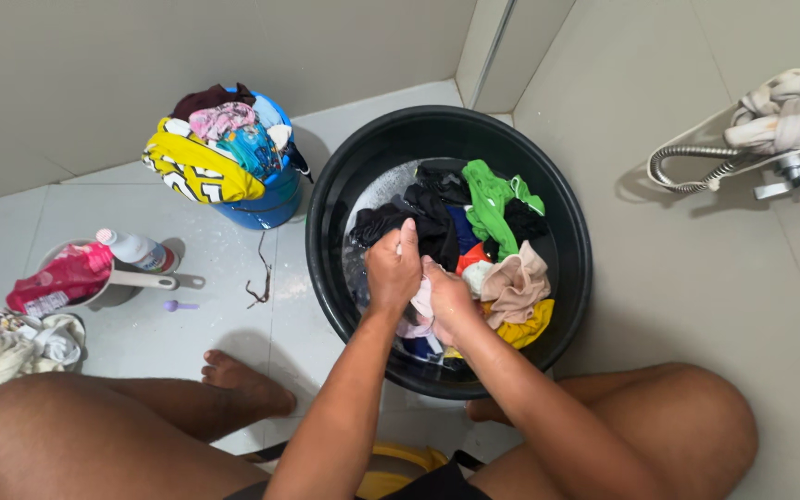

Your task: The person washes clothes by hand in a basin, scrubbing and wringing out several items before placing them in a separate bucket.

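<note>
A large black basin [567, 278] sits on the tiled floor, holding water and several garments: black, green [491, 199], beige [516, 282], yellow and orange pieces. My left hand [391, 268] and my right hand [449, 301] are pressed together over the basin's near side. Both are closed on a pale pink cloth [421, 306] bunched between them. My knees frame the basin on either side.
A blue bucket [266, 206] heaped with clothes stands to the left of the basin. Further left lie a white scoop [127, 278] with a pink pouch and a bottle, and a pile of pale cloth [2, 347]. A shower hose and tap [770, 157] hang on the right wall.
</note>
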